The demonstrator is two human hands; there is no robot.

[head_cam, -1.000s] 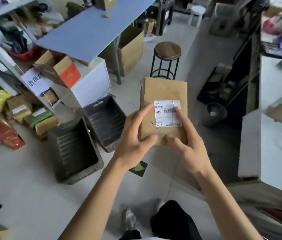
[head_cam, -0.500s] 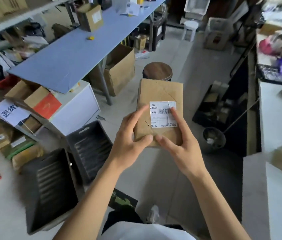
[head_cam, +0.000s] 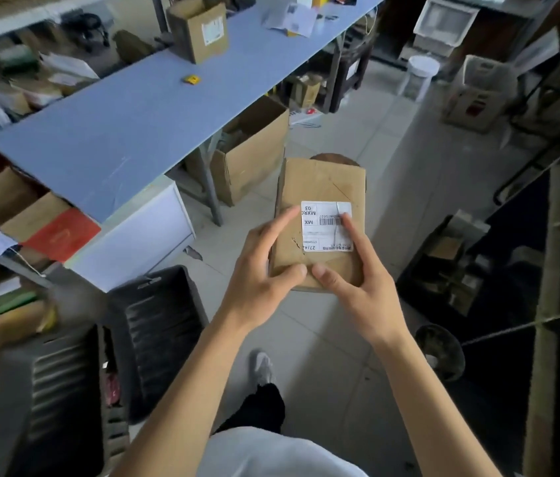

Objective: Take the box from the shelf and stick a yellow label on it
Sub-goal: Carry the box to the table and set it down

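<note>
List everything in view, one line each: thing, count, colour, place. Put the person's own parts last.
box: 1, brown cardboard, held in both hands at centre
shipping label: 1, white, on the box's top face
table: 1, blue top, upper left
open box: 1, brown, on the table's far part
yellow item: 1, small, on the table; too small to identify
papers: a few, white, far end of the table
large carton: 1, brown, on the floor under the table
bins: 2, dark, on the floor at lower left
stool: 1, brown seat, mostly hidden behind the box
left hand: gripping the box's near left side
right hand: gripping the box's near right side
</note>
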